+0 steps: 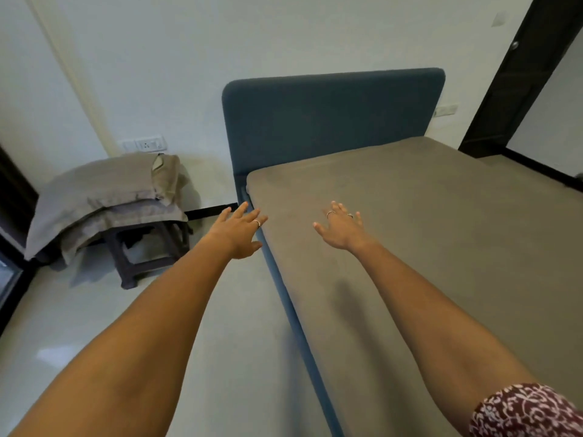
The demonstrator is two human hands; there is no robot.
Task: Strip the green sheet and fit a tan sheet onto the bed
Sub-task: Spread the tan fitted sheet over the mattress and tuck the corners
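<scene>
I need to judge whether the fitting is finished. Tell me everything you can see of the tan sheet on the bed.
The tan sheet covers the whole visible top of the mattress, plain grey-brown, matte cloth. It lies flat and smooth, with a faint crease line running across near the headboard. At the near head corner it wraps down over the mattress edge, above the blue frame. The right hand is over it with fingers spread; contact is unclear. The left hand reaches open at that corner's edge.
</scene>
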